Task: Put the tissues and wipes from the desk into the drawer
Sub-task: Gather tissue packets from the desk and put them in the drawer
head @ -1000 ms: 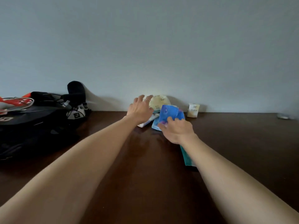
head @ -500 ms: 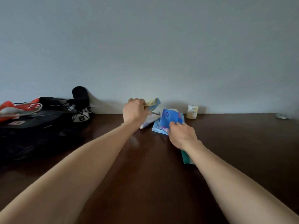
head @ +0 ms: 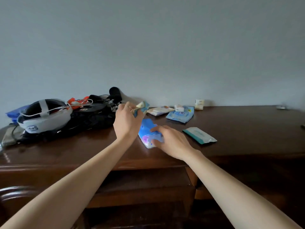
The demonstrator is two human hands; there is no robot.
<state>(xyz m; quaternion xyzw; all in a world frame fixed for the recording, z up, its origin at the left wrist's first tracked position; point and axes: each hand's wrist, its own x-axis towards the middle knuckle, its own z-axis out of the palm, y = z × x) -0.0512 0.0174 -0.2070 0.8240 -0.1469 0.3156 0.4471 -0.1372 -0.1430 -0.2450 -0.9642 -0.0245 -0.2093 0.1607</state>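
Observation:
My left hand (head: 127,121) is raised over the dark wooden desk (head: 239,138), shut on a small yellow-and-blue tissue pack (head: 142,107). My right hand (head: 171,142) grips a blue wipes pack (head: 147,131) just above the desk near its front edge. Farther back lie a light-blue wipes pack (head: 180,115), a white flat pack (head: 159,110) and a small white item (head: 179,107). A teal-and-white wipes pack (head: 199,135) lies to the right. A small cream tissue pack (head: 199,104) stands at the wall. Below the desk edge an open drawer (head: 148,184) shows.
A heap of black bags, cables, a grey-white headset (head: 42,116) and a black microphone (head: 115,94) fills the desk's left side. A small metallic object (head: 281,107) lies far right at the wall. A curved chair back (head: 16,192) shows at lower left.
Both hands have pulled back from the wall toward the front edge, each carrying its pack. The view has dropped and the open drawer now shows.

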